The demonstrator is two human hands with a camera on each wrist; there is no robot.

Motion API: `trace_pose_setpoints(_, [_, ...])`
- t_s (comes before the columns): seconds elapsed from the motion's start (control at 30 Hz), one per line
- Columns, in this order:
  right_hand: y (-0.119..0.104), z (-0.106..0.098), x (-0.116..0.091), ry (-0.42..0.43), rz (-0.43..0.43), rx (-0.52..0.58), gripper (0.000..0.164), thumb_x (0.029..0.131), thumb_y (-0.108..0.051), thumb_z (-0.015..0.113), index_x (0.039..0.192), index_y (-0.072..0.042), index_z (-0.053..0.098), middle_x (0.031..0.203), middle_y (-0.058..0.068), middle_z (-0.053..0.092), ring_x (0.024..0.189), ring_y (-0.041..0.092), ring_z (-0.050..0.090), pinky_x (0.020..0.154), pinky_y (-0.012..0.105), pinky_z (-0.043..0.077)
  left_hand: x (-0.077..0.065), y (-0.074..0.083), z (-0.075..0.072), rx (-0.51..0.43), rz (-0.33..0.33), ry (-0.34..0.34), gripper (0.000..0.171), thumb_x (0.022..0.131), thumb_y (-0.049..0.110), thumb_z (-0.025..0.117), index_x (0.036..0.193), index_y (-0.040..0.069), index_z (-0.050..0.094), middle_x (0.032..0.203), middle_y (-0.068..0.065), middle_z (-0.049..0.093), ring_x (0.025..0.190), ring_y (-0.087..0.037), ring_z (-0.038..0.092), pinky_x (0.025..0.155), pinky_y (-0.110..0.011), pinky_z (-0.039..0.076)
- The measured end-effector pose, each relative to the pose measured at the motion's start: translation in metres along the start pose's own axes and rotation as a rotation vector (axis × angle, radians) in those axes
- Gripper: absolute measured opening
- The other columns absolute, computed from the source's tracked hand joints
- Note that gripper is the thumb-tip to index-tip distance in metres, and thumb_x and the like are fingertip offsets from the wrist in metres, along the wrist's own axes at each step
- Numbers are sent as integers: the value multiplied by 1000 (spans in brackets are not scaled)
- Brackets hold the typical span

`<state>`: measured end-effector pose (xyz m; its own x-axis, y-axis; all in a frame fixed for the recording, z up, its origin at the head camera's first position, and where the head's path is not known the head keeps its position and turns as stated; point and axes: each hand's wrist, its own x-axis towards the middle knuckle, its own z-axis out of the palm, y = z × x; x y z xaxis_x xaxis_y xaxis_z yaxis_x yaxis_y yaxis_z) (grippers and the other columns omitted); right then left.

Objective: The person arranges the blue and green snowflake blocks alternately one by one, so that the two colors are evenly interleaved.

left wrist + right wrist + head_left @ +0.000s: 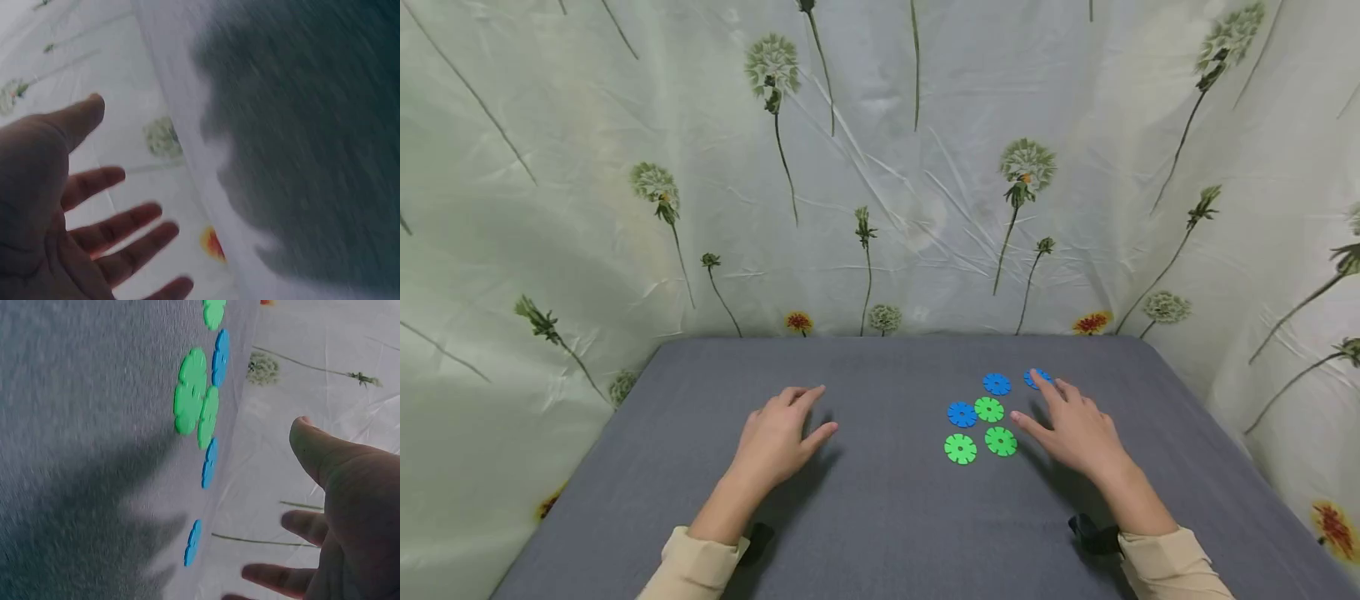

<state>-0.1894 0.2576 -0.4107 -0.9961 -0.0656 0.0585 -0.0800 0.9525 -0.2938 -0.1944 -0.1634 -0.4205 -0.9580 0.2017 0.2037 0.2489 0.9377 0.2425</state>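
Three blue and three green notched discs lie flat on the grey tabletop, right of the middle. The blue ones are a back disc [997, 384], a left disc [962, 414] and a far right disc [1034, 379], partly covered by fingers in the head view. A green disc [989, 409] sits close against the left blue one, with two more green discs, one at the left [960, 448] and one at the right [1001, 442], nearer the front. My right hand [1078, 429] hovers beside them, fingers spread. My left hand [782, 437] is held over the table's left half, fingers loosely extended, holding nothing.
A grey cloth-covered table [880, 517] stretches out to a back edge. Behind it and at both sides hangs a pale curtain [925, 183] printed with dandelions. Black straps show at both wrists, by the beige sleeves [1168, 562].
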Motion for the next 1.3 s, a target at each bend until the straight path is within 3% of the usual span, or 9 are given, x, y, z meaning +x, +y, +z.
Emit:
trace_pose_setpoints(0.13, [5, -2, 8, -45, -24, 33, 75, 105, -53, 65, 159, -4, 50, 144, 38, 57, 123, 59, 61, 88, 72, 54, 5, 14, 6, -84, 106, -58, 57, 101, 44, 76, 150, 18, 65, 135, -15, 69, 114, -34, 71, 88, -57, 59])
trace_pose_setpoints(0.27, [10, 3, 19, -92, -84, 142, 58, 105, -43, 69, 147, -3, 63, 122, 24, 70, 107, 41, 71, 82, 58, 60, 10, 27, 12, -200, 217, -160, 49, 101, 38, 76, 145, 17, 69, 128, -11, 70, 112, -29, 71, 87, -55, 58])
trace_pose_setpoints(0.4, [19, 9, 32, -114, -147, 230, 46, 104, -34, 72, 136, -1, 70, 103, 10, 73, 93, 26, 71, 74, 43, 59, 15, 41, 21, -253, 331, -256, 45, 102, 37, 76, 142, 17, 70, 127, -5, 70, 113, -23, 69, 88, -52, 55])
trace_pose_setpoints(0.5, [29, 10, 42, -108, -140, 251, 43, 104, -31, 72, 134, 0, 70, 98, 7, 72, 88, 22, 68, 70, 37, 55, 19, 51, 29, -251, 381, -305, 44, 102, 37, 76, 142, 20, 70, 123, -1, 70, 111, -18, 68, 89, -50, 54])
trace_pose_setpoints(0.7, [49, 6, 60, -77, -52, 283, 44, 105, -26, 71, 136, 5, 66, 91, 8, 67, 71, 18, 56, 64, 34, 45, 23, 70, 40, -212, 412, -379, 44, 102, 42, 75, 144, 30, 69, 118, 4, 67, 105, -10, 62, 87, -41, 49])
trace_pose_setpoints(0.87, [65, 9, 71, -78, 3, 293, 49, 104, -25, 71, 140, 7, 61, 84, 5, 63, 68, 17, 53, 63, 34, 42, 24, 82, 45, -162, 450, -416, 47, 102, 46, 73, 147, 38, 65, 115, 6, 62, 97, -8, 51, 80, -32, 38])
trace_pose_setpoints(1.03, [77, 16, 78, -71, 33, 281, 53, 104, -27, 70, 143, 7, 59, 85, 7, 63, 73, 18, 52, 66, 33, 40, 28, 89, 49, -105, 480, -432, 52, 102, 50, 72, 152, 45, 59, 114, 6, 58, 92, -7, 44, 77, -31, 33])
trace_pose_setpoints(1.3, [84, 19, 83, -82, 40, 305, 57, 105, -29, 69, 147, 7, 56, 85, 7, 60, 73, 19, 50, 68, 33, 39, 31, 97, 52, -56, 462, -485, 59, 102, 55, 69, 157, 52, 49, 120, 5, 54, 96, -11, 38, 78, -35, 27])
